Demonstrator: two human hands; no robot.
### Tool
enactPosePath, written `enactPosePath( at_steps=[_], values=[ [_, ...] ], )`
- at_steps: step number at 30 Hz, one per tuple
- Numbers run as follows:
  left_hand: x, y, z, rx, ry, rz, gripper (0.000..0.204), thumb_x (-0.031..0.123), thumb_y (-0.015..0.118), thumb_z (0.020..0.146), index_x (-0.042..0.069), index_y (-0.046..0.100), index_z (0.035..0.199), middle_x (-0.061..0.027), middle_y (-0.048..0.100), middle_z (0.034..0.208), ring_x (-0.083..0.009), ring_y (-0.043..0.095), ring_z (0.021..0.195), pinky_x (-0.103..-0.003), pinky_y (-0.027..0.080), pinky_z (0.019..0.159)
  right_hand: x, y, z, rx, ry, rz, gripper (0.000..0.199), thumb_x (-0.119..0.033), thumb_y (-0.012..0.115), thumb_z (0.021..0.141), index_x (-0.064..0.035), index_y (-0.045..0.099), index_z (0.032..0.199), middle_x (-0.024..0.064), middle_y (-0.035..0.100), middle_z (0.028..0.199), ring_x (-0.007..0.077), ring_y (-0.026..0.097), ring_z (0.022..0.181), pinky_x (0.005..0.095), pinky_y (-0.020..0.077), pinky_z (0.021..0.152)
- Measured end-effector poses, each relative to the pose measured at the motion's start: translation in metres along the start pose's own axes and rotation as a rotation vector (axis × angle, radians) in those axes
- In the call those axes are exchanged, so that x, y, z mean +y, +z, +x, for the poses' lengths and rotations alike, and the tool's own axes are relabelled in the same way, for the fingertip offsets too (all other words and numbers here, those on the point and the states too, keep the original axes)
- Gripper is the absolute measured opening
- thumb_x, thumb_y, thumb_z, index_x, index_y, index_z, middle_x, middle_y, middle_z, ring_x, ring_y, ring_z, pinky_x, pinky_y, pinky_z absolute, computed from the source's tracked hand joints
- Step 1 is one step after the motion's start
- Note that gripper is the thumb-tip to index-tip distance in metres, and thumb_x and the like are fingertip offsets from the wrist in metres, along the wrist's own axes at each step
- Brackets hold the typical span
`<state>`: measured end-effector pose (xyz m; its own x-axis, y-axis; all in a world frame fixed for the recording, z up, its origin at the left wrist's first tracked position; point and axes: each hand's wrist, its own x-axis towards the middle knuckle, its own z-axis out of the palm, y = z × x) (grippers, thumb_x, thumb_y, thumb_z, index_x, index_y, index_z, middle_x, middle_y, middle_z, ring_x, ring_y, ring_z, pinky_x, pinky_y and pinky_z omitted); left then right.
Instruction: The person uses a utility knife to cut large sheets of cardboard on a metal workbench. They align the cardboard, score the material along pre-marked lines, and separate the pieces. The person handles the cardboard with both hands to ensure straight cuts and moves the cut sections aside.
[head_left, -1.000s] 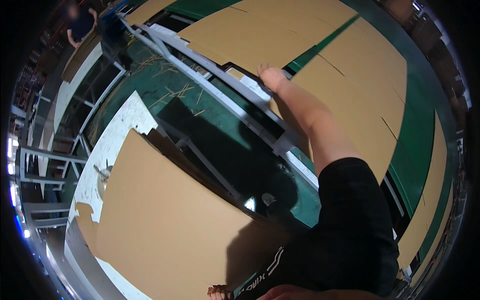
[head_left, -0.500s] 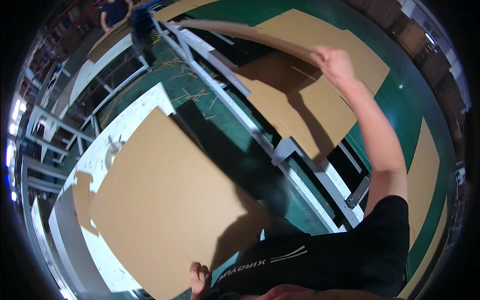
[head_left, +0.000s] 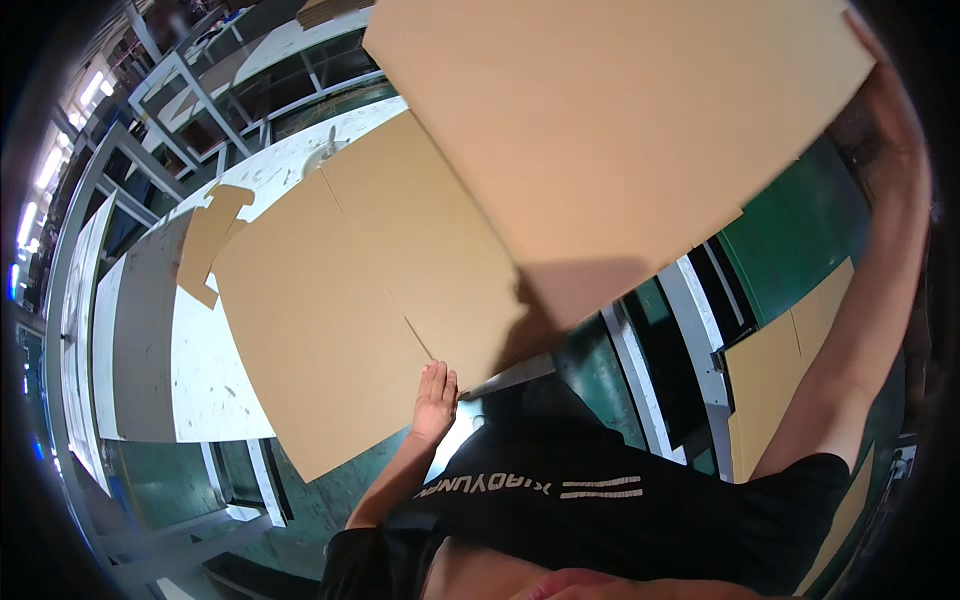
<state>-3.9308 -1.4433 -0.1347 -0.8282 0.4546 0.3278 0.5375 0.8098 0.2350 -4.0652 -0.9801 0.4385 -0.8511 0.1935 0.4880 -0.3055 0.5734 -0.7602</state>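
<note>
I have the right hand (head_left: 884,85) up at the far right of the head view, grasping the outer edge of a raised cardboard sheet (head_left: 620,130) near its corner; that part of the picture is dim and curved, so I can't make out how every finger sits. The raised sheet is tilted, its broad tan face toward my camera, and it fills the upper middle of the view, its left edge running along the right side of a second sheet. The left hand (head_left: 436,400) is unclenched, its fingers straight and together on the near edge of that lower cardboard sheet (head_left: 350,260), fingertips right by the end of a narrow slit. The lower sheet lies flat on the white worktop (head_left: 215,380), with its near corner jutting past the edge. Just beside it, on the left, I see a notched cardboard scrap (head_left: 210,240), and beyond its far edge a round metal fitting (head_left: 322,155). A shadow falls across the lower end of the raised sheet. To the right, below it, are pale metal rails (head_left: 640,380) and more flat cardboard (head_left: 775,380) next to a green surface (head_left: 795,230).
</note>
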Motion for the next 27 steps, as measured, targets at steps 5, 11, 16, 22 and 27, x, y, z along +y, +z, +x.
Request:
enactPosePath(
  at_steps=[5,11,16,22,27],
  values=[
    [-0.003,0.002,0.000,0.040,-0.033,0.021,0.038,0.015,0.058,0.082,-0.003,0.052,0.115,-0.0234,0.048,0.123,-0.0392,0.043,0.119,-0.048,0.032,0.105,0.090,0.145,-0.095,-0.327,0.235,0.495,0.012,-0.011,0.060,0.083,-0.0039,0.061,0.092,0.0042,0.062,0.079,0.0122,0.061,0.062,0.0248,0.0517,0.049],
    [0.006,-0.002,0.020,0.097,-0.049,-0.048,0.039,0.017,0.065,0.078,-0.002,0.056,0.110,-0.0234,0.051,0.116,-0.0392,0.044,0.117,-0.047,0.033,0.104,0.270,0.250,-0.169,0.060,0.658,0.532,0.041,-0.008,0.064,0.082,0.0059,0.047,0.117,0.0108,0.062,0.086,0.0163,0.063,0.063,0.0277,0.0495,0.042],
    [0.013,0.015,0.028,0.142,-0.023,-0.083,0.039,0.018,0.063,0.079,-0.003,0.056,0.111,-0.0245,0.051,0.118,-0.0414,0.046,0.115,-0.049,0.034,0.103,0.499,0.316,-0.218,0.587,1.091,0.278,0.064,0.000,0.082,0.054,0.0058,0.052,0.109,0.0174,0.060,0.106,0.0277,0.059,0.096,0.0346,0.0491,0.081],
    [0.000,-0.006,0.010,0.060,-0.066,0.011,0.039,0.016,0.064,0.078,-0.001,0.055,0.113,-0.0227,0.049,0.122,-0.0402,0.043,0.119,-0.048,0.033,0.104,0.400,0.333,-0.149,0.224,0.929,1.170,0.035,-0.003,0.056,0.083,0.0054,0.048,0.116,0.0185,0.059,0.109,0.0321,0.061,0.097,0.0436,0.0506,0.087],
    [0.003,0.003,0.015,0.030,-0.033,-0.016,0.043,0.016,0.064,0.079,-0.001,0.054,0.116,-0.0229,0.048,0.124,-0.0408,0.043,0.119,-0.049,0.032,0.105,0.293,0.317,-0.105,0.012,0.750,1.137,0.037,0.000,0.056,0.080,0.0074,0.047,0.115,0.0191,0.058,0.110,0.0300,0.060,0.099,0.0398,0.0518,0.086]
  ],
)
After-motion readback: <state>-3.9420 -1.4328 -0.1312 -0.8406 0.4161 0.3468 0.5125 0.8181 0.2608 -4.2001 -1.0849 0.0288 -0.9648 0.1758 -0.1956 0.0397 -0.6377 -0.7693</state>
